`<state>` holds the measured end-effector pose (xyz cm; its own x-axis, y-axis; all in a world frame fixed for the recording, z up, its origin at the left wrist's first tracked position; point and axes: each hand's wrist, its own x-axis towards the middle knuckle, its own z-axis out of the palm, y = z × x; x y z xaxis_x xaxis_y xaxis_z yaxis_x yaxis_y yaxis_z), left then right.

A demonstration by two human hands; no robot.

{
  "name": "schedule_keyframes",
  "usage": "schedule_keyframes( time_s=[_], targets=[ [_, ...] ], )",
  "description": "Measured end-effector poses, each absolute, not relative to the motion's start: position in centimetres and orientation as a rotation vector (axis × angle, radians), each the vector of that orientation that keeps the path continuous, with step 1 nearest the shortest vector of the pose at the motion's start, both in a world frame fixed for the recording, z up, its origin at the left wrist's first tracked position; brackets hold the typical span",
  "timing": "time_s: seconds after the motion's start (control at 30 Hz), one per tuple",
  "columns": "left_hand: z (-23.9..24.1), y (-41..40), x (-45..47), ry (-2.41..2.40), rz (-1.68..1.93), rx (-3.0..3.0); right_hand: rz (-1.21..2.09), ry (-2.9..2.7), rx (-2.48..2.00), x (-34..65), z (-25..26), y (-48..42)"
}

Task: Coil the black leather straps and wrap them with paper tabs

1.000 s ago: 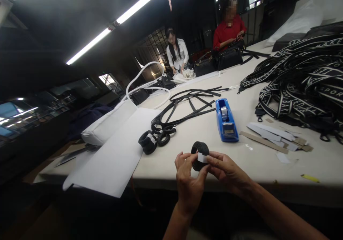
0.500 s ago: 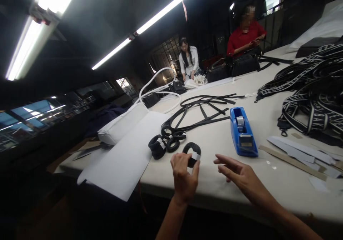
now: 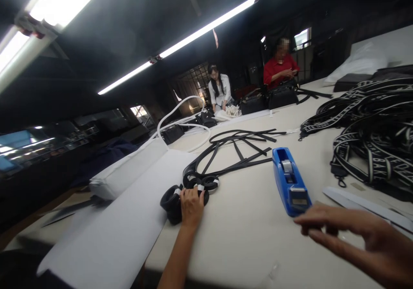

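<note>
On the bench [image 3: 245, 220], head view, only one view: left hand [image 3: 191, 206] lies palm down on a cluster of black coiled strap rolls [image 3: 176, 198] near the front edge, just beside a white sheet [image 3: 129, 220]. Fingers curled loosely over the nearest roll, touching it; cannot tell if they truly grip it, the hand hides the contact. Rolls have small white tape tabs across them, sit touching each other, more small coils [image 3: 206, 180] just behind. Right hand [image 3: 364, 237] hovers over the bench at lower right, fingers spread open, holding nothing, nearest thing is the blue tape dispenser [image 3: 291, 181] just ahead of the fingertips. Loose black straps [image 3: 238, 147] fan out behind the coils. Pile of printed black-and-white webbing [image 3: 377, 130] far right. White tube loop [image 3: 180, 117] and white padded block [image 3: 129, 173] at left. Two other people work at the far end, one in a white top [image 3: 220, 90], one in a red top [image 3: 279, 69], their hands on dark bags

Handling guess: roll looks light, soft, springy; likely uncoils if tape lifts. Best pinched across the outer rim, over the tab
</note>
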<state>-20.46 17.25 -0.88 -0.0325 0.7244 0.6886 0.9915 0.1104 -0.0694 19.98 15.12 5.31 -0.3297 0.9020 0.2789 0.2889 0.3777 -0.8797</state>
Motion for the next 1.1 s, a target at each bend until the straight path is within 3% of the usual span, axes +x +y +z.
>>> schedule_keyframes(
  time_s=[0.1, 0.2, 0.37, 0.57, 0.73, 0.93, 1.1],
  targets=[
    [-1.2, 17.2, -20.7, -1.809, -0.669, -1.646, 0.746, -2.089, -0.879, 16.9, 11.8, 23.2],
    [-1.4, 16.7, -21.0, -1.838, -0.704, -1.639, 0.596, -2.444, -1.128, 11.8, 14.6, 32.5],
    [-1.7, 15.6, -21.5, -1.912, -0.676, -1.682, 0.57, -2.755, -1.17, 2.7, 10.8, 41.1],
    [-2.1, 15.9, -21.8, -1.876, -0.775, -1.694, 0.449, -2.979, -1.181, -3.5, 4.9, 40.8],
    [-2.5, 16.0, -22.5, -1.766, -0.916, -1.662, 0.455, -2.944, -1.245, -4.0, 4.6, 41.5],
    [-1.8, 15.7, -21.9, -1.632, -0.992, -1.648, 0.597, -2.488, -1.06, -1.9, 12.6, 42.4],
    [4.7, 14.4, -18.5, -1.359, -1.284, -1.684, 0.512, -1.985, -0.661, 0.1, 24.0, 37.1]
  ],
)
